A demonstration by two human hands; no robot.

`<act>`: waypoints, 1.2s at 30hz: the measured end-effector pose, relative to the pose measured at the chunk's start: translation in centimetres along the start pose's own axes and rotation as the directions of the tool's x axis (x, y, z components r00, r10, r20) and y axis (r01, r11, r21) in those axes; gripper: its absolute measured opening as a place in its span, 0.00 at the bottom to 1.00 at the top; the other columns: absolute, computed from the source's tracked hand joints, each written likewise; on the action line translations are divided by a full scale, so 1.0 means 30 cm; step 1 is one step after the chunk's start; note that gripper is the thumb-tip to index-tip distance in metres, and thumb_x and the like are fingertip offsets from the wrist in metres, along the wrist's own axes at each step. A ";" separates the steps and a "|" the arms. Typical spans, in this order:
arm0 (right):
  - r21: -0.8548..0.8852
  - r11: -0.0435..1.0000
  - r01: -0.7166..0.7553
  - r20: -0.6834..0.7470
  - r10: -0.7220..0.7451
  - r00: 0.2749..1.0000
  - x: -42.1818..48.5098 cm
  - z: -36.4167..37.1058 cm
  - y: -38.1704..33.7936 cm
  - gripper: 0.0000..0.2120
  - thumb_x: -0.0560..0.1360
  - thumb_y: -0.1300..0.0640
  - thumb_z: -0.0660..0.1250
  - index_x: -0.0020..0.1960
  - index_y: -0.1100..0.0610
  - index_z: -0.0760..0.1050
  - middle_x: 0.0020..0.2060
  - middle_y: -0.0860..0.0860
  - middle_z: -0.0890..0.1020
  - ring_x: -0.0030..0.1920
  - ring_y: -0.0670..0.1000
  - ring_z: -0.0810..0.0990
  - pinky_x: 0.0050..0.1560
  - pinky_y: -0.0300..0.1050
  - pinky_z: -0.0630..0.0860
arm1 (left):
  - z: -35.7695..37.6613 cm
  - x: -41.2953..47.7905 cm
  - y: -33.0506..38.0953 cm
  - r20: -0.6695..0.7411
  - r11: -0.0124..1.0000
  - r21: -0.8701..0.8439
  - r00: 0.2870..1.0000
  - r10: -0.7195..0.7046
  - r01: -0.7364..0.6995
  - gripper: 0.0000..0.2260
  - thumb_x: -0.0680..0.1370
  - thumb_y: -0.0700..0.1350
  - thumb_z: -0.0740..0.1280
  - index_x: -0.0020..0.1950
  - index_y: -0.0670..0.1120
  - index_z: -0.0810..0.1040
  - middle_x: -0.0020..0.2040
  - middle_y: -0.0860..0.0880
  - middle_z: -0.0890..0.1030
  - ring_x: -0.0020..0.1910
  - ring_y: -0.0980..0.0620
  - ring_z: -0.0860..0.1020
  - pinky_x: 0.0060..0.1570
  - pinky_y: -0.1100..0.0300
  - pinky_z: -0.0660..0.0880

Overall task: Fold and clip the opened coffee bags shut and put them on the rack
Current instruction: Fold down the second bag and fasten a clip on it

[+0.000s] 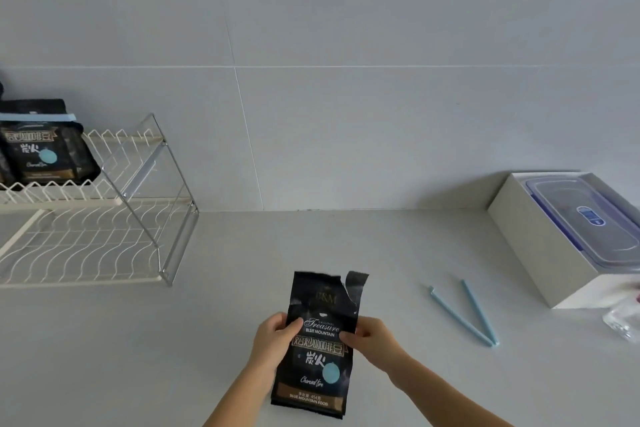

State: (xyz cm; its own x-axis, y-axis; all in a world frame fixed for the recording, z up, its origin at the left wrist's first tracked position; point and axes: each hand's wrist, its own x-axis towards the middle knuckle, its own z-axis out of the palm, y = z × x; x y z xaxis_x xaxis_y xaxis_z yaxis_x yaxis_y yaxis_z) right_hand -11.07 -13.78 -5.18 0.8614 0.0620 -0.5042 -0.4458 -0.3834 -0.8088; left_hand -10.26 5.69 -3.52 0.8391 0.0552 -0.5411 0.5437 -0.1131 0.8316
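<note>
A: Well, what lies around the work spot?

B: On the pale countertop (pixel 207 340), just right of the bag, a light blue sealing clip (pixel 460 316) lies swung open in a V, touching nothing. Farther right stands a white box (pixel 526 243) holding a clear lidded container (pixel 585 218). At the far left is a two-tier wire rack (pixel 69 204). A clipped bag (pixel 45 152) stands on its upper shelf, with a blue clip (pixel 38 117) across the folded top.

A: And the bag being handled?

B: The open coffee bag (pixel 318 357) is black with a gold band. It is near the middle, well apart from the rack, with its base toward the person. Its top edge is torn ragged, with one flap split off at the right corner, unfolded and unclipped. Whether the base rests on the counter cannot be told.

A: The hands?

B: The left hand (pixel 277 336) grips the bag's left edge, thumb on the front. The right hand (pixel 370 340) pinches the right edge the same way, both about halfway up.
</note>
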 end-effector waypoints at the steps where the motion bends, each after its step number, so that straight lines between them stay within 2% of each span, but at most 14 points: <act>1: -0.010 0.999 0.032 -0.020 -0.032 0.999 -0.006 -0.009 -0.006 0.04 0.75 0.56 0.67 0.49 0.53 0.80 0.49 0.58 0.84 0.50 0.55 0.82 0.56 0.52 0.77 | 0.004 -0.005 0.009 -0.007 1.000 0.004 0.999 0.031 -0.031 0.09 0.76 0.43 0.67 0.47 0.37 0.76 0.42 0.42 0.83 0.41 0.47 0.82 0.35 0.60 0.75; 5: -0.116 0.974 0.193 -0.142 -0.209 0.968 -0.013 -0.060 -0.054 0.05 0.72 0.61 0.70 0.47 0.61 0.80 0.47 0.57 0.83 0.46 0.52 0.80 0.51 0.48 0.76 | 0.012 -0.014 0.082 0.030 0.981 0.030 0.981 0.193 -0.194 0.04 0.75 0.38 0.67 0.48 0.39 0.78 0.43 0.45 0.83 0.42 0.49 0.80 0.34 0.67 0.76; 9: -0.190 0.934 0.303 -0.224 -0.342 0.913 -0.014 -0.109 -0.114 0.06 0.70 0.63 0.70 0.46 0.64 0.79 0.45 0.59 0.79 0.47 0.57 0.79 0.49 0.48 0.77 | 0.027 -0.036 0.148 0.032 0.947 -0.011 0.946 0.322 -0.321 0.07 0.73 0.35 0.69 0.45 0.46 0.82 0.36 0.55 0.85 0.37 0.61 0.82 0.32 0.75 0.73; 11: -0.186 0.907 0.377 -0.252 -0.415 0.874 -0.015 -0.130 -0.131 0.04 0.71 0.62 0.70 0.45 0.61 0.80 0.44 0.57 0.78 0.45 0.55 0.79 0.47 0.43 0.76 | 0.031 -0.035 0.162 0.015 0.931 -0.033 0.932 0.363 -0.362 0.07 0.73 0.36 0.69 0.43 0.48 0.82 0.35 0.58 0.86 0.37 0.63 0.82 0.32 0.74 0.74; 13: -0.245 0.883 0.401 -0.267 -0.459 0.847 -0.018 -0.144 -0.130 0.03 0.72 0.60 0.69 0.45 0.57 0.80 0.43 0.52 0.78 0.45 0.50 0.77 0.46 0.38 0.74 | 0.040 -0.035 0.166 -0.016 0.929 -0.007 0.929 0.370 -0.370 0.04 0.73 0.37 0.70 0.43 0.46 0.82 0.35 0.53 0.86 0.38 0.57 0.83 0.35 0.67 0.77; 15: -0.382 0.868 0.318 -0.238 -0.424 0.874 -0.013 -0.146 -0.102 0.03 0.74 0.58 0.68 0.46 0.55 0.80 0.44 0.48 0.77 0.48 0.50 0.76 0.47 0.40 0.72 | 0.054 -0.031 0.149 -0.069 0.900 0.214 0.913 0.402 -0.380 0.01 0.72 0.40 0.71 0.43 0.43 0.82 0.37 0.49 0.84 0.37 0.51 0.80 0.37 0.57 0.77; 17: -0.418 0.870 0.263 -0.255 -0.390 0.885 -0.017 -0.136 -0.072 0.04 0.74 0.59 0.67 0.49 0.56 0.80 0.45 0.47 0.77 0.50 0.51 0.75 0.47 0.40 0.71 | 0.069 -0.032 0.109 -0.120 0.833 0.357 0.863 0.490 -0.423 0.02 0.71 0.41 0.72 0.41 0.44 0.82 0.33 0.50 0.82 0.31 0.55 0.75 0.33 0.59 0.73; 19: -0.353 0.870 0.345 -0.305 -0.455 0.837 -0.018 -0.125 -0.058 0.06 0.74 0.62 0.67 0.47 0.54 0.80 0.43 0.46 0.80 0.48 0.48 0.76 0.45 0.36 0.71 | 0.066 -0.037 0.094 -0.136 0.818 0.306 0.828 0.544 -0.488 0.01 0.70 0.42 0.73 0.38 0.47 0.82 0.30 0.52 0.81 0.29 0.58 0.75 0.31 0.64 0.71; 21: -0.299 0.873 0.385 -0.286 -0.467 0.837 -0.021 -0.122 -0.066 0.07 0.73 0.64 0.66 0.45 0.53 0.80 0.42 0.45 0.82 0.46 0.46 0.77 0.44 0.36 0.72 | 0.053 -0.027 0.093 -0.139 0.849 0.199 0.844 0.519 -0.489 0.04 0.70 0.41 0.73 0.38 0.51 0.82 0.33 0.50 0.83 0.35 0.53 0.79 0.34 0.61 0.73; 24: -0.298 0.908 0.296 -0.214 -0.366 0.906 -0.019 -0.133 -0.079 0.05 0.72 0.64 0.67 0.44 0.56 0.80 0.41 0.49 0.84 0.45 0.49 0.80 0.46 0.44 0.75 | 0.062 -0.035 0.080 -0.057 0.881 0.174 0.888 0.456 -0.441 0.03 0.70 0.41 0.73 0.39 0.48 0.83 0.36 0.48 0.84 0.38 0.49 0.80 0.37 0.61 0.74; 27: -0.216 0.897 0.385 -0.209 -0.428 0.880 -0.014 -0.143 -0.086 0.03 0.71 0.57 0.69 0.43 0.51 0.79 0.42 0.45 0.83 0.46 0.47 0.79 0.47 0.41 0.76 | 0.077 -0.052 0.071 -0.033 0.887 -0.073 0.890 0.455 -0.456 0.02 0.70 0.46 0.72 0.39 0.49 0.83 0.35 0.50 0.85 0.37 0.54 0.82 0.33 0.64 0.77; 29: -0.169 0.914 0.368 -0.122 -0.390 0.913 -0.016 -0.142 -0.075 0.07 0.70 0.54 0.70 0.48 0.49 0.79 0.46 0.44 0.84 0.49 0.47 0.80 0.52 0.42 0.77 | 0.057 -0.041 0.069 0.018 0.890 -0.146 0.899 0.438 -0.431 0.05 0.71 0.48 0.71 0.43 0.48 0.82 0.38 0.50 0.86 0.38 0.57 0.82 0.33 0.67 0.76; 32: -0.282 0.939 0.198 -0.059 -0.224 0.973 -0.014 -0.109 -0.016 0.12 0.70 0.55 0.71 0.53 0.55 0.79 0.50 0.49 0.83 0.51 0.50 0.79 0.53 0.43 0.76 | 0.041 -0.029 0.038 0.229 0.949 0.036 0.927 0.296 -0.312 0.05 0.72 0.44 0.72 0.48 0.47 0.80 0.43 0.47 0.85 0.45 0.52 0.83 0.40 0.63 0.79; 36: -0.152 0.937 0.313 -0.063 -0.325 0.943 -0.032 -0.061 -0.030 0.07 0.70 0.54 0.72 0.46 0.45 0.78 0.43 0.43 0.84 0.46 0.44 0.81 0.47 0.34 0.76 | 0.031 -0.021 -0.016 0.114 0.950 0.107 0.953 0.281 -0.293 0.06 0.71 0.41 0.72 0.47 0.45 0.80 0.44 0.47 0.85 0.46 0.51 0.82 0.41 0.63 0.78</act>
State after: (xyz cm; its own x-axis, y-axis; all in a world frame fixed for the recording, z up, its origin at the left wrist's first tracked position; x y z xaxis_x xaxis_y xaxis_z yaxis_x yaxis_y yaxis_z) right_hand -11.07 -15.17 -3.42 0.9731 0.1251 -0.1933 -0.1112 -0.4797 -0.8704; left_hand -11.06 4.77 -3.69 0.9507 -0.0919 -0.2962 0.2692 -0.2296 0.9353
